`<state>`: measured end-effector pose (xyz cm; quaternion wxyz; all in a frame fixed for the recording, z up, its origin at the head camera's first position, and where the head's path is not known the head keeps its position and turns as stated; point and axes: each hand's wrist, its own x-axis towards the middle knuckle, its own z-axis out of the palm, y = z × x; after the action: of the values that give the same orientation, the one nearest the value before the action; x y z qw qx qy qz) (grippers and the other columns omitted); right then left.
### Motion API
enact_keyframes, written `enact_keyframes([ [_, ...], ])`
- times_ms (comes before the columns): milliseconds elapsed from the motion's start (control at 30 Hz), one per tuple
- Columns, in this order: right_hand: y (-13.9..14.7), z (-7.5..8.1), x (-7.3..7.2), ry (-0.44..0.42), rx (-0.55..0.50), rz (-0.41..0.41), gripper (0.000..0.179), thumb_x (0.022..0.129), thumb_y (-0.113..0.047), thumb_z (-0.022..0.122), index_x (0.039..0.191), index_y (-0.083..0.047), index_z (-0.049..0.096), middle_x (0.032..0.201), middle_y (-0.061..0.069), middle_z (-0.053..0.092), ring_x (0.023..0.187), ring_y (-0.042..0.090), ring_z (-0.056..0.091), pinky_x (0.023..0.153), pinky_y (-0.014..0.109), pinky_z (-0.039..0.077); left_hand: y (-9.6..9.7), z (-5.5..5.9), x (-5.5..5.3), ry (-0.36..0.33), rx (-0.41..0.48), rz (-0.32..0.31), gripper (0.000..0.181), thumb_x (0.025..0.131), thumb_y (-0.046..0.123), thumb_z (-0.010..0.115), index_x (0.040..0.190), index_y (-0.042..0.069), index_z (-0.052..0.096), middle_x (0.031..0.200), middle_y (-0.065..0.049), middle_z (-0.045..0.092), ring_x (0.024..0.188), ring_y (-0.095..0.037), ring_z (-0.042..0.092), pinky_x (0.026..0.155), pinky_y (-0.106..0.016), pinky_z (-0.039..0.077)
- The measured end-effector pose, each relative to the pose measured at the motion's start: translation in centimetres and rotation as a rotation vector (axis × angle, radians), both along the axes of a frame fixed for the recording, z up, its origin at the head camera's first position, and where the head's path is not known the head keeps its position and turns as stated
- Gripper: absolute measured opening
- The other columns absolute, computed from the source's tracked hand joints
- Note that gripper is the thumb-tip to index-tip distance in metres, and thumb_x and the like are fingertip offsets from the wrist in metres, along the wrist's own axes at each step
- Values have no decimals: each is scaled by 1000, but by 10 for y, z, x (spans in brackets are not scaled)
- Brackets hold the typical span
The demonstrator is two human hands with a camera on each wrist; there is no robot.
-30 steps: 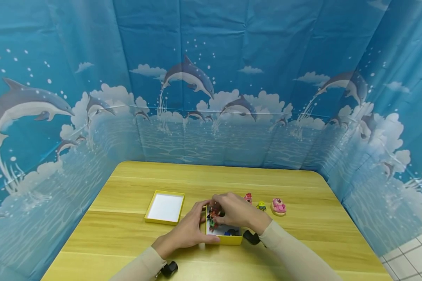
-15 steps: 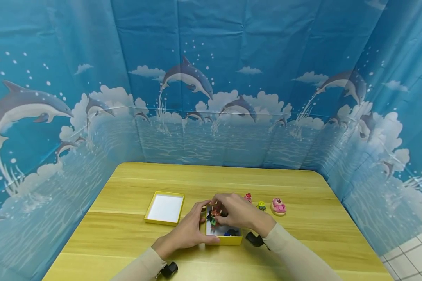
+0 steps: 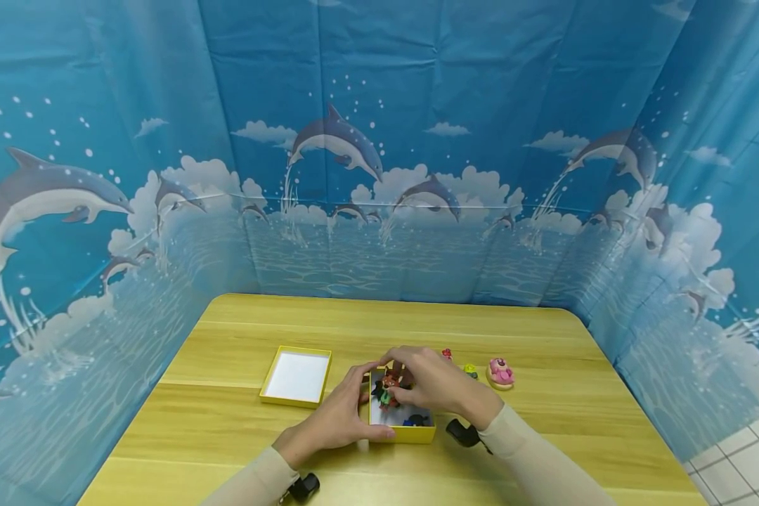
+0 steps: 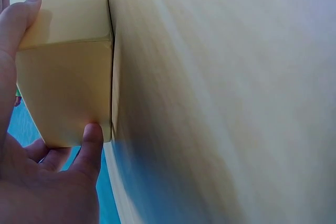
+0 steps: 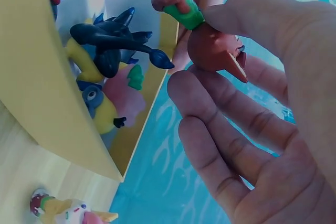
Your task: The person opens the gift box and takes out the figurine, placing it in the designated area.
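My left hand [image 3: 336,419] grips the left side of an open yellow box [image 3: 407,436], thumb on the front wall. In the left wrist view its fingertips press the box's side wall [image 4: 65,87]. My right hand [image 3: 431,381] pinches a small fox figurine [image 5: 212,48] with a red-brown head and green shirt. The fox is over the box's left part in the head view, head toward my palm in the right wrist view. Inside the box lie a black dragon figurine [image 5: 107,43], a yellow figurine with a big goggle eye [image 5: 102,114] and a pink piece [image 5: 126,95].
The box lid [image 3: 299,377], white inside, lies to the left on the wooden table [image 3: 228,450]. Right of the box stand a pink bear figurine [image 3: 501,372], a yellow-green figurine [image 3: 471,371] and a red-topped one [image 3: 447,353], partly behind my right hand. A dolphin-print curtain surrounds the table.
My right hand has lifted slightly and shifted a little right with the fox figurine, which shows more clearly now. My left hand has stayed on the box.
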<state>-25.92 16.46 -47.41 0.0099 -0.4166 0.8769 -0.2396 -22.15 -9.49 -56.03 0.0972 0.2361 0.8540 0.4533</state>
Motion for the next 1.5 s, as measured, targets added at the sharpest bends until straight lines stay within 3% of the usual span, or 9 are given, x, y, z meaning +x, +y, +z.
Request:
enact_keyframes([
  [200, 4, 4, 4, 26, 11, 8, 36, 109, -16, 84, 145, -14, 80, 120, 3, 80, 84, 15, 72, 74, 21, 59, 1, -1, -1, -6, 15, -10, 124, 96, 60, 95, 186, 18, 22, 187, -12, 33, 158, -31, 63, 129, -51, 57],
  [467, 9, 8, 7, 1, 1, -2, 28, 110, -15, 83, 138, -21, 85, 115, 1, 76, 88, 19, 75, 74, 20, 59, 1, 0, -1, -7, 8, -6, 126, 95, 62, 95, 186, 16, 22, 187, -13, 34, 155, -32, 67, 129, -53, 57],
  [700, 16, 8, 5, -4, -14, 1, 26, 111, -15, 81, 135, -23, 84, 117, 1, 76, 88, 17, 72, 77, 21, 60, 1, 1, -2, -6, -10, 6, 126, 94, 64, 95, 186, 17, 22, 187, -12, 34, 155, -32, 67, 131, -60, 53],
  [933, 21, 11, 7, -36, -43, 23, 27, 111, -9, 80, 135, -20, 84, 119, 3, 76, 94, 2, 74, 84, 26, 69, 1, 0, -2, -1, -18, 15, 127, 93, 65, 95, 186, 17, 23, 187, -13, 35, 157, -34, 65, 132, -61, 52],
  [1300, 26, 14, 8, -62, -74, 33, 29, 113, -5, 75, 133, -24, 85, 124, 4, 77, 99, 3, 74, 86, 22, 68, 0, -3, -3, 0, -7, 13, 128, 93, 66, 95, 186, 18, 23, 187, -14, 35, 157, -35, 64, 132, -60, 53],
  [1500, 27, 16, 9, -45, -86, 19, 32, 109, -1, 76, 129, -25, 84, 126, 4, 78, 99, 5, 75, 86, 26, 70, 0, -3, -3, -5, 0, 12, 127, 93, 64, 96, 186, 17, 23, 187, -14, 35, 158, -36, 63, 131, -59, 54],
])
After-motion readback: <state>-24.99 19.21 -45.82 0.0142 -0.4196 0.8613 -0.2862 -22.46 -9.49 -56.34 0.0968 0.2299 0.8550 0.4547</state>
